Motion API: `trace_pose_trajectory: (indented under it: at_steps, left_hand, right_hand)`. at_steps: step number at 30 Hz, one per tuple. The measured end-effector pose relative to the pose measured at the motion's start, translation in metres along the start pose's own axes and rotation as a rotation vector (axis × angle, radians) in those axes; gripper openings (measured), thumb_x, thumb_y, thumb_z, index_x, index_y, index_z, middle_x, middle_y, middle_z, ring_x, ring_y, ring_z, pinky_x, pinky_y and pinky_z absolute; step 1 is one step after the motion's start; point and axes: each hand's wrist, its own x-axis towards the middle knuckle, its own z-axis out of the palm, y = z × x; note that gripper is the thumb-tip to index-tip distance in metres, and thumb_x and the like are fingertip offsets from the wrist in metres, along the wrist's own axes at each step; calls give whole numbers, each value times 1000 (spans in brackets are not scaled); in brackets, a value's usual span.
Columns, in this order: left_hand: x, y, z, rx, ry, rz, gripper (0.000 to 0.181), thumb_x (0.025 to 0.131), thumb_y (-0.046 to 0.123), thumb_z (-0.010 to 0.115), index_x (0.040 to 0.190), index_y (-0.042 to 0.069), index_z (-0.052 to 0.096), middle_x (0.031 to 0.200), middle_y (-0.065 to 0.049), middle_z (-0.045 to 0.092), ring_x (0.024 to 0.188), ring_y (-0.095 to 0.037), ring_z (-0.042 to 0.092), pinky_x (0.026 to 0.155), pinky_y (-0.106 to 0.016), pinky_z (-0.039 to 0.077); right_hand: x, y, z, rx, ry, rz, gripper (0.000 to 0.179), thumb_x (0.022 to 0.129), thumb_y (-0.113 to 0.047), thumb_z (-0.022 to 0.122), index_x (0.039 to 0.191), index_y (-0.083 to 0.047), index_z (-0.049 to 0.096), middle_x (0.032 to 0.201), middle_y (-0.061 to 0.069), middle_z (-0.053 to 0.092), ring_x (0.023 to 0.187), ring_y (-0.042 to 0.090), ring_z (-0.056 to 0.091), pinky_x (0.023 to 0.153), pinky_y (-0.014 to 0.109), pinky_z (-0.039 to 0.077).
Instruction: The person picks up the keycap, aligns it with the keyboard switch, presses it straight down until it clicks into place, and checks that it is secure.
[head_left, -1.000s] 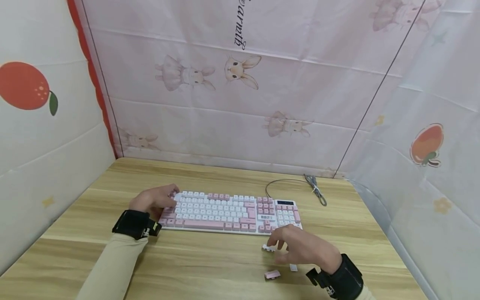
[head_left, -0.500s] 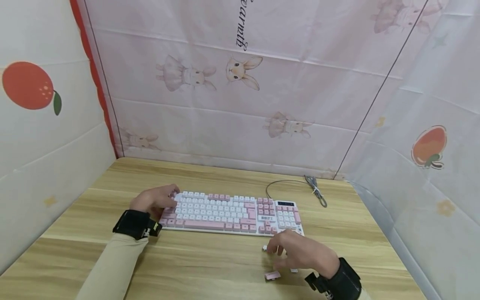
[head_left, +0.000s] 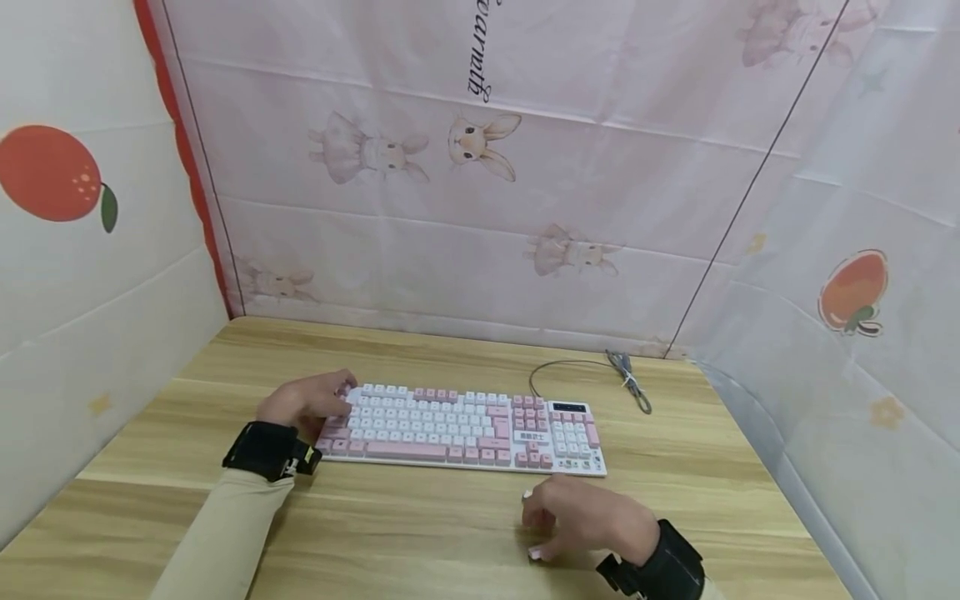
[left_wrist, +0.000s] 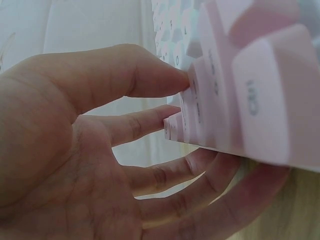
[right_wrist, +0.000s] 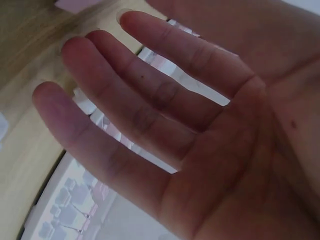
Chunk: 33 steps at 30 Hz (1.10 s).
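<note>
The pink-and-white keyboard (head_left: 431, 429) lies in the head view's lower middle, long axis running left to right, number pad (head_left: 574, 437) rightmost, on a wood-grained desk (head_left: 390, 533). The left hand (head_left: 303, 400) pinches its left end; only the left-wrist view shows the smooth, chunky Ctrl keycap (left_wrist: 275, 95) legibly. The right hand (head_left: 581, 518), fingers slightly spread, is near the keyboard's lower right; contact cannot be told.

the keyboard (head_left: 461, 429) mixed white keys (head_left: 408, 425) with pale pink ones (head_left: 407, 451). the tabletop (head_left: 397, 533) was yellowish-brown with streaked wood grain, the cable (head_left: 628, 380) grey, the sleeves (head_left: 228, 525) beige, the wristbands (head_left: 257, 450) black. the pinkish back cloth (head_left: 420, 262) bore rabbits (head_left: 471, 143), the white side cloth (head_left: 75, 292) an orange-red fruit (head_left: 49, 173).
</note>
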Motion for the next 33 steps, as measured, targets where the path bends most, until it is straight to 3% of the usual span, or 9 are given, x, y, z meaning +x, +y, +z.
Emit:
trace_pose_trajectory:
  at_steps: [9, 17, 25, 33]
  left_hand:
    - [1, -2, 0, 6, 12, 4, 57, 93, 9, 60, 146, 3, 40, 139, -30, 46, 103, -34, 60, 69, -43, 61]
    - [-1, -1, 0, 18, 21, 16, 57, 92, 9, 61, 145, 2, 41, 141, -31, 45, 105, -35, 60, 71, -44, 61]
    - [0, -1, 2, -52, 10, -33, 57, 96, 11, 60, 148, 4, 38, 139, -31, 45, 99, -35, 63, 69, -45, 62]
    - [-1, -1, 0, -22, 12, -4, 58, 93, 9, 60, 147, 2, 39, 138, -31, 46, 97, -34, 63, 67, -44, 61]
  right_hand:
    - [5, -3, 5, -59, -16, 11, 12, 86, -17, 83, 95, -17, 76, 80, -14, 63, 70, -2, 52, 67, 15, 47]
    - [5, -2, 7, -48, -26, 40, 9, 88, -16, 81, 91, -19, 74, 77, -17, 61, 68, -4, 51, 66, 16, 47]
    - [6, -1, 8, -52, -22, 29, 8, 89, -12, 79, 89, -19, 75, 75, -17, 62, 68, -5, 53, 65, 14, 47]
    - [7, 0, 8, -72, -14, 13, 10, 90, -10, 78, 84, -18, 75, 72, -16, 58, 64, -6, 47, 61, 14, 45]
